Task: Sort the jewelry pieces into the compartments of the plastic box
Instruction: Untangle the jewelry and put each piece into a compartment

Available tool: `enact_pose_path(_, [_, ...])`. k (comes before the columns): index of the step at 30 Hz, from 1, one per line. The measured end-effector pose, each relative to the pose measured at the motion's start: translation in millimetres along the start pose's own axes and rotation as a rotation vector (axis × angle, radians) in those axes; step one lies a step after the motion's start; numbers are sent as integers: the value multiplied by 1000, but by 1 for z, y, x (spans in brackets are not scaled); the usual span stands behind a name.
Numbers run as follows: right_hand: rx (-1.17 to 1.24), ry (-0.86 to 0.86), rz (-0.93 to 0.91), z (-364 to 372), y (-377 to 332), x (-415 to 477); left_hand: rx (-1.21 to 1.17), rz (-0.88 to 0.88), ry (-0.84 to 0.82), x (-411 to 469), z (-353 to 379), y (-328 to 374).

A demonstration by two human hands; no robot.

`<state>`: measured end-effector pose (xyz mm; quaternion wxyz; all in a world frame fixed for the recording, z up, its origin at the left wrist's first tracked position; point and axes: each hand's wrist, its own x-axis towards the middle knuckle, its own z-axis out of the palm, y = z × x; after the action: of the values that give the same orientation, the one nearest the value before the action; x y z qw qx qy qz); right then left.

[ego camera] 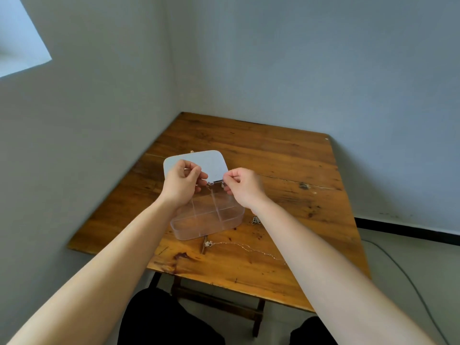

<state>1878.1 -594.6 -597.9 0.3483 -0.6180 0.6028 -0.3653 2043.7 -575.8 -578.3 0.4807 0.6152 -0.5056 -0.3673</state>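
A clear plastic box (pixel 196 229) with dividers stands open on the wooden table (pixel 273 155), its white lid (pixel 211 163) tipped back. My left hand (pixel 183 183) and my right hand (pixel 242 186) hover above the box's far compartments. Both pinch the ends of one thin silver jewelry piece (pixel 214 183) stretched between them. A silver necklace with a pendant (pixel 208 243) lies on the table in front of the box, its chain trailing to the right. Another small silver piece (pixel 255 220) lies to the box's right, partly behind my right forearm.
The table sits in a corner, with walls close on the left and behind. A cable (pixel 398 265) runs over the floor to the right. My dark-clothed knees (pixel 159 319) are below the near edge.
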Motion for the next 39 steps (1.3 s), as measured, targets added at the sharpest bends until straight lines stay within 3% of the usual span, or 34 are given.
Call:
enact_pose_path(6, [-123,-42,22,9,13,9,59,-39,19,8,0,-18])
enact_pose_path(15, [49,-21,82,2,26,5,528,79,-113,9,3,-35])
enact_pose_path(21, [119,22,70,-20,35,-18,598,159,-137,2,-1,-31])
enact_pose_path(28, [14,176,12,-65,71,-64,630,473,14,-53,15,-21])
enact_pose_path(32, [-89,228,37,-89,104,-98,685,610,-17,-109,41,-35])
enact_pose_path(35, [-197,296,74,-104,130,-125,845,433,-14,-143,64,-55])
enact_pose_path(39, [-342,357,109,-119,151,-151,880,188,-83,-161,82,-69])
